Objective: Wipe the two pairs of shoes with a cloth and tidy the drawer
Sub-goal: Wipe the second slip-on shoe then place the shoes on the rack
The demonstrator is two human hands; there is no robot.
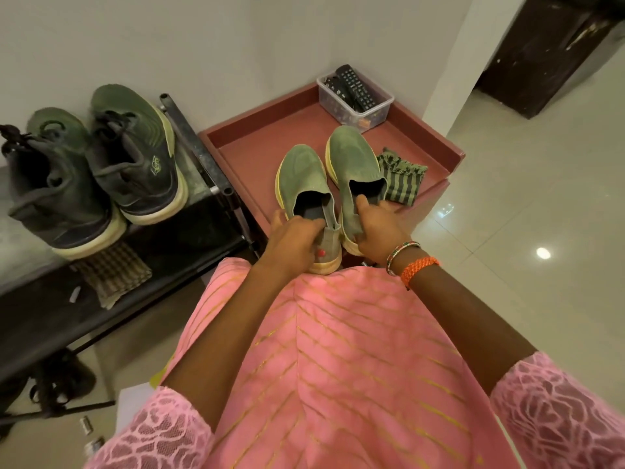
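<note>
Slip-ons (pixel 355 170) in drawer (pixel 257 143) | left hand (pixel 297 243), right hand (pixel 377 230) each gripping a heel collar | probably light, soft; collar holding best | cloth (pixel 402 179) lying beside

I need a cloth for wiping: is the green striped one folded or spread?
Folded: the striped cloth lies as a compact rectangle in the drawer.

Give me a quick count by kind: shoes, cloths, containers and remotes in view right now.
Slip-on shoes, one gripped by each of the hands: 2
Lace-up sneakers: 2
Cloths, striped and checked: 2
Clear plastic container: 1
Remotes: at least 1; the rest of the contents are unclear
Total: 8
</note>
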